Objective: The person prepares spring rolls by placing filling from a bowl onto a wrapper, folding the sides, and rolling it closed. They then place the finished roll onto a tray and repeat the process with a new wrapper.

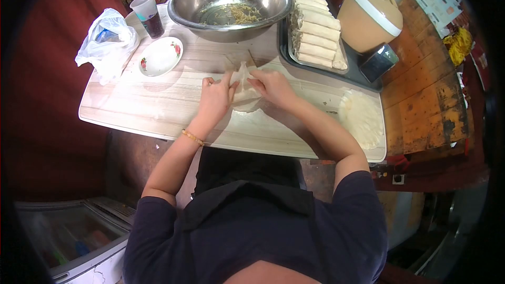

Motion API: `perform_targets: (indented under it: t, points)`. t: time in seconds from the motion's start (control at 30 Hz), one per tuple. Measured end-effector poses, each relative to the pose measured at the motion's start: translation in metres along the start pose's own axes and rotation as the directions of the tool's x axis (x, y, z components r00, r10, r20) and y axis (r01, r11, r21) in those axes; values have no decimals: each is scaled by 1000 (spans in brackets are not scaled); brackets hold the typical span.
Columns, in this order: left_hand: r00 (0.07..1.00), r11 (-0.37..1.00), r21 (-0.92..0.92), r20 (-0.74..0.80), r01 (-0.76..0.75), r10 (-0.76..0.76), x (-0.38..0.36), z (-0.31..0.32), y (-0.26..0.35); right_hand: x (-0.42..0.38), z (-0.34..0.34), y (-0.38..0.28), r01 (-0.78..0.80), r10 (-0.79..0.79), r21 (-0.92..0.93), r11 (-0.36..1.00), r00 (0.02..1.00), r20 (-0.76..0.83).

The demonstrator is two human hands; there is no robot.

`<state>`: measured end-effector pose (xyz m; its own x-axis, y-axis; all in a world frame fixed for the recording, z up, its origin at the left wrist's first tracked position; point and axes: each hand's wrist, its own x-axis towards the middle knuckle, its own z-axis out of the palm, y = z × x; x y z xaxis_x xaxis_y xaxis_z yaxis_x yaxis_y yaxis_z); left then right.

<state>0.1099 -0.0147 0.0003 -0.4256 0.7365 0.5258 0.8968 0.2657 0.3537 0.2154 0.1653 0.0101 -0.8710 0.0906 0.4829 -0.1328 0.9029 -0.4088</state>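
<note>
Both hands meet over the table in front of me, gripping a thin, pale spring roll wrapper [243, 90]. My left hand [215, 97] pinches its left side between thumb and fingers. On the opposite side, my right hand [274, 88] has its fingers closed on the wrapper's edge. Whether filling lies inside is hidden by the folds and fingers. A stack of round wrappers [362, 118] lies near my right forearm. Beyond the hands, a large steel basin [181, 18] holds scraps of shredded filling [244, 14]. Rolled spring rolls [317, 31] are piled at the back right.
The rolls sit on a dark tray [363, 82], with a phone [379, 63] leaning beside a tan jug [371, 18]. A floral plate [160, 57], a cup of dark drink [149, 16] and a plastic bag [110, 42] stand at left. Someone sits beyond the table.
</note>
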Motion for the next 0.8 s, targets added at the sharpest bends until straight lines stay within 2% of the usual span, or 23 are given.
perform_targets:
  t: [0.07,0.13,0.17,0.23,0.27,0.3,0.33,0.37,0.43,0.47,0.53,0.57,0.63,0.67,0.73,0.77,0.8]
  points:
    - [998,998,-8,-29,62,-63,4,9,-7,10,5,11,2,-2,14,1000,1000,-2]
    - [986,979,-130,-31,160,-165,6,14,-11,18,6,16,-179,141,242,954,976,164]
    - [986,979,-129,-31,160,-166,6,15,-13,19,7,17,-178,141,243,953,976,165]
    - [978,932,-298,19,204,-208,8,14,-14,23,7,15,-375,302,306,875,917,261]
    - [978,932,-297,19,206,-210,8,13,-13,23,8,13,-374,300,307,875,917,263]
    - [985,963,-214,-20,161,-169,9,11,-9,23,8,8,-128,128,64,990,992,6]
    - [991,985,-129,-54,116,-124,10,9,-6,23,8,3,74,-122,-238,968,974,-191]
    - [991,985,-130,-52,116,-124,12,6,-3,24,5,-1,72,-120,-238,968,974,-191]
    - [996,995,93,-84,28,-20,16,-4,5,28,-10,-17,290,-247,-465,837,957,152]
    - [997,995,92,-82,25,-17,16,-3,3,28,-9,-15,286,-243,-466,837,958,151]
    - [1000,1000,9,21,7,-7,18,2,-3,31,-6,-6,482,-403,-295,825,868,291]
    - [1000,1000,9,18,9,-9,18,5,-6,32,-5,-2,485,-405,-295,823,866,293]
    - [993,989,-106,74,101,-94,16,7,-8,32,-5,1,291,-206,-142,946,880,429]
    - [993,989,-107,75,103,-95,14,7,-10,30,-7,4,291,-206,-141,946,879,430]
    - [984,959,-239,122,156,-130,10,2,-16,30,-21,-3,109,-124,60,992,906,406]
    - [984,959,-239,121,154,-128,7,-4,-17,30,-30,-8,109,-124,59,992,906,405]
    - [970,947,-274,214,170,-113,5,-17,-14,28,-39,-13,209,-209,52,976,862,461]
